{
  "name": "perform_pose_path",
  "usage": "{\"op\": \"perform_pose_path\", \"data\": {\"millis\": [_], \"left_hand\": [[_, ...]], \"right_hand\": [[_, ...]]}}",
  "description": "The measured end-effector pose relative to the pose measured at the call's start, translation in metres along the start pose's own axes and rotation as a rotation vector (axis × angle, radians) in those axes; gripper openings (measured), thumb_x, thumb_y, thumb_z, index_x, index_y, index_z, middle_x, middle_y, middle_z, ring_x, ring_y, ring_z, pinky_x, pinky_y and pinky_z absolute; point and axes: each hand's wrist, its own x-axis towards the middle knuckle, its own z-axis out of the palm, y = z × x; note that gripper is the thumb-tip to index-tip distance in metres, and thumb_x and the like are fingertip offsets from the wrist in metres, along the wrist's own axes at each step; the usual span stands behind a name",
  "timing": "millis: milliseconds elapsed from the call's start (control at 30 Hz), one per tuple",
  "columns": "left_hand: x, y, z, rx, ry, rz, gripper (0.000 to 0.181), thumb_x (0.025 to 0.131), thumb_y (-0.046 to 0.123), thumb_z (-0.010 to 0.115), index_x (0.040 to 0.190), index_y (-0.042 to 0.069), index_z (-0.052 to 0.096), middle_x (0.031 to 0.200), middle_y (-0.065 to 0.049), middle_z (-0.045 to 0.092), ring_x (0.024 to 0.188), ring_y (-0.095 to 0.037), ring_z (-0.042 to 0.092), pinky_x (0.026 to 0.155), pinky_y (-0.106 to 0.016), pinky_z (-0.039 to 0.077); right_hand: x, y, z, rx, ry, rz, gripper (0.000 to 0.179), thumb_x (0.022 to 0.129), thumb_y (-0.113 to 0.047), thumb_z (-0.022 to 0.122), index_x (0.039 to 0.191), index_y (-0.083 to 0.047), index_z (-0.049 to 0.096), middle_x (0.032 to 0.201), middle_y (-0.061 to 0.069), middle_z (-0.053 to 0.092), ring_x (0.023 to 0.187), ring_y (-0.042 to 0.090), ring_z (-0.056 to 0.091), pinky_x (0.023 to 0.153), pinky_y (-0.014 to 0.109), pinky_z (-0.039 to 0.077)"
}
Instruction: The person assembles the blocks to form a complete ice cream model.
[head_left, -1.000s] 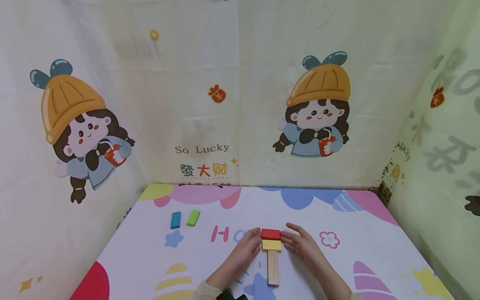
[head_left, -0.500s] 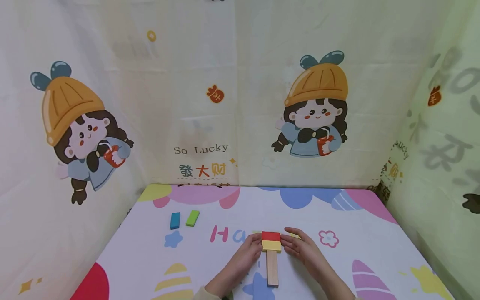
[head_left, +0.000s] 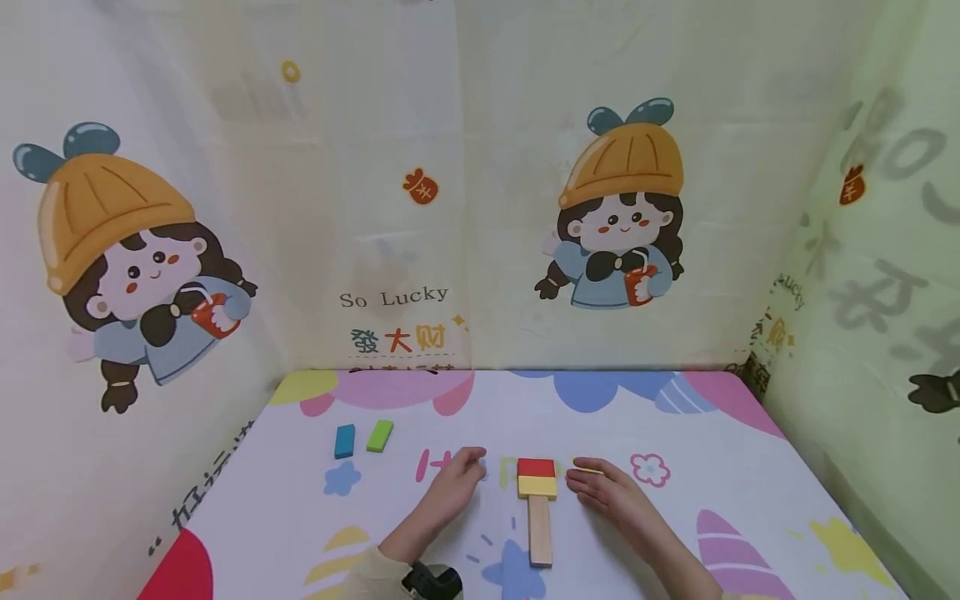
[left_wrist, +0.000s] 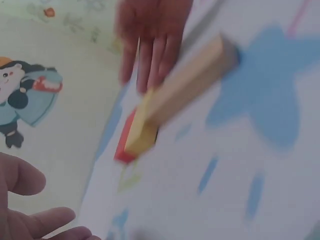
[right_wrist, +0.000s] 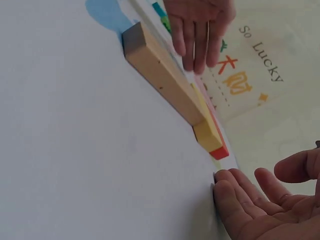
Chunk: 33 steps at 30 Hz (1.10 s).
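A red block (head_left: pixel 536 467) lies flush against a yellow block (head_left: pixel 537 487), both set crosswise at the far end of a long plain wooden block (head_left: pixel 540 532), so the three form a T shape on the table. My left hand (head_left: pixel 450 487) is left of the blocks, apart from them, its fingers extended and holding nothing. On the other side, my right hand (head_left: pixel 611 492) has its fingers loosely straight, a small gap from the yellow and red blocks. In the right wrist view, the wooden block (right_wrist: pixel 162 75) butts against the yellow block (right_wrist: pixel 207 134).
A blue block (head_left: pixel 344 442) and a green block (head_left: pixel 380 436) lie at the table's back left. The tabletop (head_left: pixel 375 533) carries printed shapes and letters. Patterned cloth (head_left: pixel 487 250) hangs behind the table and along both sides.
Both hands have drawn away from the red and yellow blocks, the left one farther, to the left. The blocks keep their T arrangement, and the head view has shifted slightly.
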Motion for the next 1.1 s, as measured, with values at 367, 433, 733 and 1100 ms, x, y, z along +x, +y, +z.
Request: {"op": "perform_pose_path", "data": {"millis": [367,433,733,1100], "left_hand": [[0.029,-0.019,-0.08,0.526,0.289,-0.043,0.036,0.097,0.018,0.063,0.125,-0.004,0.066,0.129,-0.026,0.057,0.114,-0.039,0.056,0.097,-0.057,0.052],[0.032,-0.027,-0.089,0.637,0.32,-0.038,0.041,0.096,0.017,0.064,0.128,-0.007,0.062,0.129,-0.028,0.056,0.114,-0.042,0.053,0.095,-0.059,0.051],[0.039,-0.044,-0.104,0.795,0.271,-0.113,0.045,0.096,0.016,0.066,0.13,-0.011,0.055,0.115,-0.031,0.052,0.093,-0.042,0.051,0.081,-0.058,0.051],[0.047,-0.049,-0.106,0.733,0.245,-0.111,0.039,0.095,0.008,0.062,0.131,-0.004,0.054,0.112,-0.032,0.05,0.095,-0.043,0.052,0.08,-0.056,0.054]], "right_hand": [[-0.007,0.004,0.009,-0.352,0.079,-0.072,0.047,0.096,-0.021,0.072,0.138,-0.003,0.059,0.139,0.019,0.063,0.124,0.035,0.066,0.1,0.041,0.055],[-0.009,0.003,0.015,-0.462,0.096,-0.108,0.05,0.091,-0.021,0.078,0.136,-0.008,0.061,0.14,0.018,0.063,0.123,0.037,0.066,0.1,0.048,0.055],[-0.012,0.005,0.03,-0.87,0.001,-0.31,0.078,0.076,-0.04,0.09,0.14,-0.009,0.059,0.153,0.015,0.052,0.139,0.045,0.048,0.109,0.066,0.04],[-0.012,0.007,0.037,-0.973,-0.016,-0.278,0.084,0.079,-0.055,0.083,0.146,-0.011,0.057,0.16,0.011,0.046,0.141,0.043,0.043,0.108,0.065,0.043]]}}
